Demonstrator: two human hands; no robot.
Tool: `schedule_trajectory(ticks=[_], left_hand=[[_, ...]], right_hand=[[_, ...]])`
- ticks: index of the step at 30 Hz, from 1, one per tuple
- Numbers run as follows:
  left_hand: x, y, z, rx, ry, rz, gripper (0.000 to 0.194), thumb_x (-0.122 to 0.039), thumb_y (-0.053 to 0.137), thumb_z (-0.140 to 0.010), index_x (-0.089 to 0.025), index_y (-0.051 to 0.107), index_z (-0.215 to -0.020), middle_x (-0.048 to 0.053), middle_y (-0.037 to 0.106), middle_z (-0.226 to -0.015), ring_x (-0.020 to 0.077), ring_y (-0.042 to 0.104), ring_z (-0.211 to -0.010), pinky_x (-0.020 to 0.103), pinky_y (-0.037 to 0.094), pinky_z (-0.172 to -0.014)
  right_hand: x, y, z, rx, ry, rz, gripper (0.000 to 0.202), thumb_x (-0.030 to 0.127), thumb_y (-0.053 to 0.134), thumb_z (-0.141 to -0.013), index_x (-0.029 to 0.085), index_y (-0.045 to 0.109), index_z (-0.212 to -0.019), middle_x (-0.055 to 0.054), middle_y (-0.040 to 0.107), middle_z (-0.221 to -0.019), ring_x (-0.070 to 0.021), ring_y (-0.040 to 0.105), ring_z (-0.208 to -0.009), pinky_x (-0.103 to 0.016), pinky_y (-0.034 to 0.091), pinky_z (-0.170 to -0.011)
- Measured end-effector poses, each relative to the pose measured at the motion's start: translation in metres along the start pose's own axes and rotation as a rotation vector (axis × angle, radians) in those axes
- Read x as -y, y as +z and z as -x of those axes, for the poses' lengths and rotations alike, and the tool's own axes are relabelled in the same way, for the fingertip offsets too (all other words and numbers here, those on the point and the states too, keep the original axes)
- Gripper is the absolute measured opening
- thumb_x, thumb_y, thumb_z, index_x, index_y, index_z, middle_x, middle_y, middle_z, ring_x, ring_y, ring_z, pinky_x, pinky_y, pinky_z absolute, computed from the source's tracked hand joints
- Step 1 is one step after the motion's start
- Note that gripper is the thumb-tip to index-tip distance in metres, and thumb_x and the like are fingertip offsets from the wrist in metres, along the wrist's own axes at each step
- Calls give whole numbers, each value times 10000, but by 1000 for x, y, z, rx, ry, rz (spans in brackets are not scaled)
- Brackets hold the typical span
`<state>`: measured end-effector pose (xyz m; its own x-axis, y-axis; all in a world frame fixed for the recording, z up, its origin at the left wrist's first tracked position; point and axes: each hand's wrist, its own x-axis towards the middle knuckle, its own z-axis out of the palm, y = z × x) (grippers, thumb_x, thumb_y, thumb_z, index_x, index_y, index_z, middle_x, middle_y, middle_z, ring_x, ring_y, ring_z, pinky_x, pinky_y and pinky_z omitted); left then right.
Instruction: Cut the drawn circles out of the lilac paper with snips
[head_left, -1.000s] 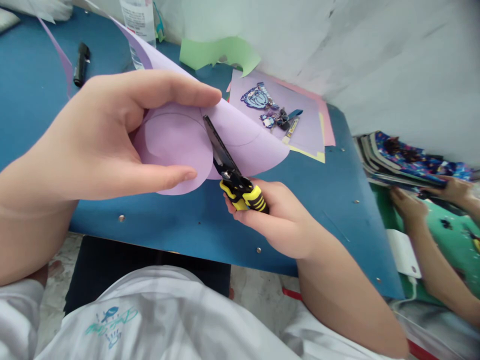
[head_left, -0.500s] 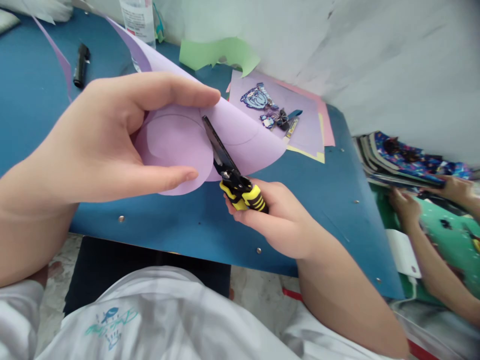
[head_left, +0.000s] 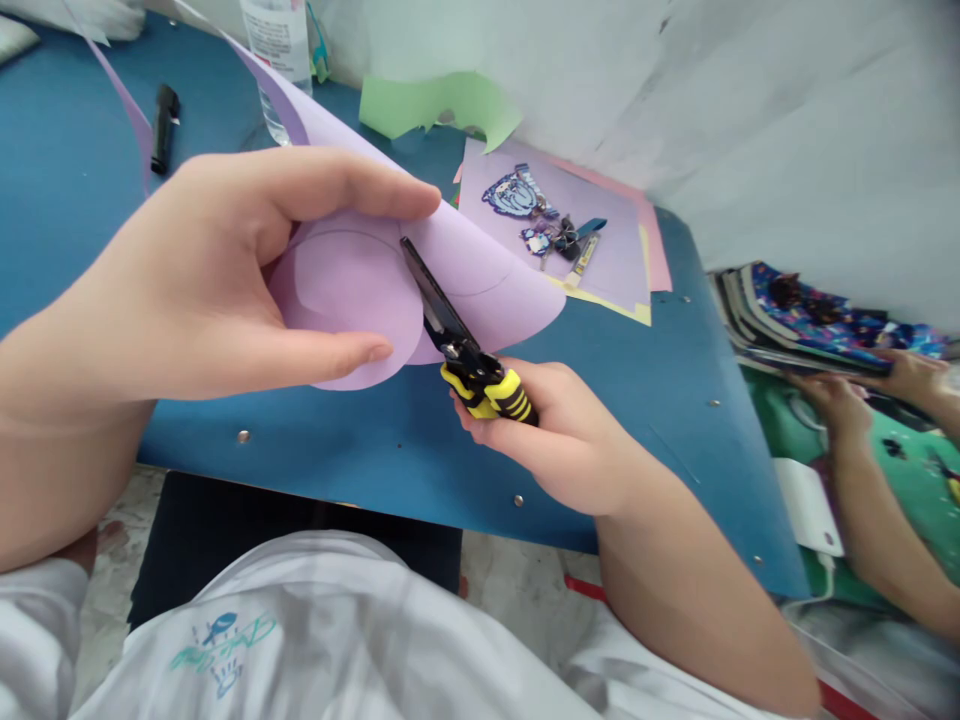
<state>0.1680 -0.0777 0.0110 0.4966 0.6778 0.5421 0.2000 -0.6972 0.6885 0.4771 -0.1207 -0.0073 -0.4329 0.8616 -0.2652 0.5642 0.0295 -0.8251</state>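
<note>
My left hand (head_left: pixel 225 270) grips a curled sheet of purple paper (head_left: pixel 480 250), with its thumb over a rounded flap and its fingers behind and above. A thin curved line is drawn on the sheet. My right hand (head_left: pixel 562 430) is closed around the yellow-and-black handles of scissors (head_left: pixel 461 350). Their dark blades lie at the paper between the rounded flap and the rest of the sheet, pointing up and left. The blades look nearly closed together. Part of the paper is hidden behind my left hand.
On the blue table (head_left: pixel 420 450) are a black marker (head_left: pixel 163 130), a clear bottle (head_left: pixel 277 60), a green paper scrap (head_left: pixel 435 105) and stacked coloured sheets (head_left: pixel 630 250) with a keychain (head_left: pixel 562 238) on top. At right, another person's hands (head_left: pixel 840 405) hold books (head_left: pixel 795 330) near a white charger (head_left: pixel 808 508).
The scissors and paper have shifted very slightly to the left. At right, the other person's nearer hand has moved further under the books.
</note>
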Motion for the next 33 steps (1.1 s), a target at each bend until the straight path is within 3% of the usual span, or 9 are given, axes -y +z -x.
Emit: schedule_trajectory(ticks=[9, 16, 23, 26, 30, 33], left_hand=[[0, -4, 0, 32, -26, -42, 749, -237, 1028, -818, -143, 801, -1525, 103, 865, -1318, 310, 806, -1299, 406, 682, -1203], [3, -8, 0, 67, -43, -51, 744, -252, 1027, -810, -202, 813, -1521, 74, 875, -1295, 299, 818, -1258, 403, 699, -1176], [2, -10, 1, 98, -83, -15, 713, -225, 1022, -821, -197, 818, -1504, 48, 876, -1112, 272, 832, -1149, 324, 733, -990], [2, -10, 0, 99, -60, -45, 689, -254, 1011, -831, -201, 821, -1492, 55, 880, -1176, 278, 830, -1161, 345, 734, -1020], [2, -8, -3, 90, -39, -51, 529, -215, 915, -908, -209, 844, -1433, 55, 892, -1229, 232, 832, -1060, 245, 719, -806], [2, -7, -5, 95, -84, -15, 468, -188, 868, -931, -193, 858, -1399, 46, 898, -1142, 224, 836, -1050, 237, 730, -814]], right_hand=[[-1, -1, 1, 13, 30, 2, 137, 376, 670, -835, 241, 656, -818, 12, 662, -725, -197, 571, -697, -372, 420, -647], [-1, -1, 2, 5, 34, -22, 122, 350, 690, -808, 246, 634, -782, 21, 629, -685, -183, 546, -655, -350, 420, -613], [-1, -1, 3, 7, 34, 1, 127, 351, 662, -801, 239, 616, -760, 23, 611, -686, -167, 517, -645, -353, 394, -610], [-1, -1, 4, 19, 55, -13, 131, 358, 666, -805, 242, 614, -776, 30, 596, -682, -164, 505, -636, -351, 397, -610], [-1, -1, 4, 19, 61, -1, 121, 354, 656, -800, 242, 613, -785, 34, 586, -685, -163, 500, -641, -353, 401, -619], [-1, -1, 5, 25, 76, 15, 121, 354, 652, -792, 236, 621, -792, 31, 589, -694, -165, 498, -653, -357, 400, -628]])
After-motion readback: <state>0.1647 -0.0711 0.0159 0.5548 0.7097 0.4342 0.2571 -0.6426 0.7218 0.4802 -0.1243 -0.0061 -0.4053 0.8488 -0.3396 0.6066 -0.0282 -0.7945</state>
